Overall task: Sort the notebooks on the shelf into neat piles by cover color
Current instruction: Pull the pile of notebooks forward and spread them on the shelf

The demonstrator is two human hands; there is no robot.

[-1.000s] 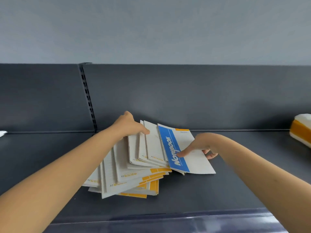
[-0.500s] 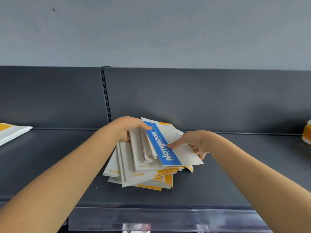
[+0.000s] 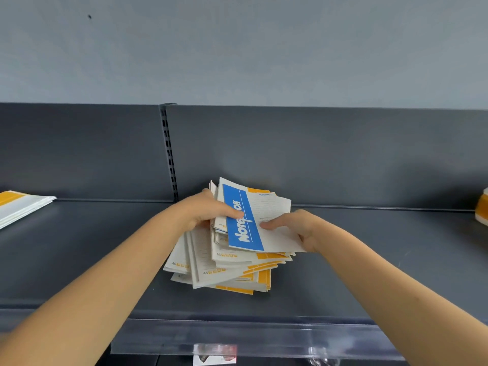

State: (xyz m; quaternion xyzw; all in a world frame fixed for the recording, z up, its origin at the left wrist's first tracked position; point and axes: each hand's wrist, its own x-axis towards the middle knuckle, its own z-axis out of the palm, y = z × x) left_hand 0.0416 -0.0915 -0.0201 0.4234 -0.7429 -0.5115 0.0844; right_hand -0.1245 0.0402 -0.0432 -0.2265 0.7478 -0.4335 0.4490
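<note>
The dark grey shelf (image 3: 79, 260) runs wide in front of the person, with a clear strip (image 3: 237, 336) along its front edge and a slotted upright (image 3: 169, 154) in the back panel. Around the middle, nearer the back edge than the front, sits the heap of notebooks (image 3: 227, 270), white covers with orange bands, fanned at odd angles and overhanging one another. A flatter pile (image 3: 18, 207) of the same orange-banded sort lies at the left edge, well apart. Something orange and white (image 3: 483, 207) pokes in at the right edge, too cut off to name. Both arms reach in over the front edge. The left hand (image 3: 208, 212) grips the upper notebooks of the heap by their left side, thumb laid across the top cover, fingers hidden behind. The right hand (image 3: 298, 225) pinches the blue notebook (image 3: 244, 220), forefinger stretched flat on its white part, the rest curled under its right edge. That blue notebook lies tilted on top of the heap, touching both hands, and I'd judge it is being picked out as the odd colour. The risk is the heap itself: it is loose and slanted, so drawing the blue one off sideways could drag the covers beneath along and spill them toward the front edge.
</note>
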